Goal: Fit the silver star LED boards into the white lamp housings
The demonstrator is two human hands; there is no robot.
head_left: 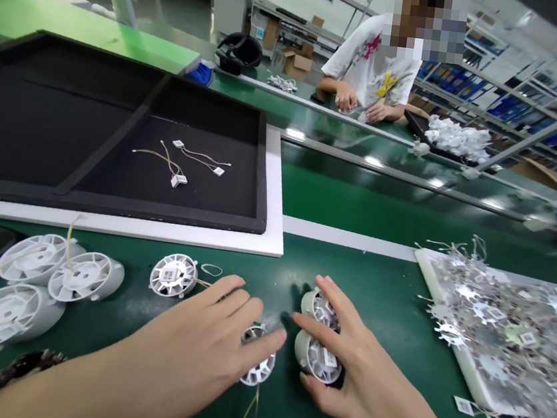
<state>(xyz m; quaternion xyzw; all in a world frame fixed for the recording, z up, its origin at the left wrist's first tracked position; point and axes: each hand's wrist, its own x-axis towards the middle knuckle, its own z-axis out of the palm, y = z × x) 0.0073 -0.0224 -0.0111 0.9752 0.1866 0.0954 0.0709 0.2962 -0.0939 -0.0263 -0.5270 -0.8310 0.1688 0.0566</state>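
My left hand (204,335) is palm down, its fingers loosely bent and thumb stretched over a small white round vaned housing (260,372); I see no grip on it. A yellow wire runs from that housing towards the front edge. Just beyond the left fingers lies another white round housing (174,275) with a square label and a wire loop. My right hand (359,362) is around two white round housings standing close together, a farther housing (312,301) and a nearer housing (314,359). Its fingers lie over them and the thumb is at the nearer one's lower side.
Larger white round housings (84,277) stand at the left, with yellow wires. Behind is a black divided tray (207,218) holding several wired labelled pieces (178,179). Star-shaped metal pieces (505,335) with wires heap on a white board at right. Across the bench sits a person (375,66).
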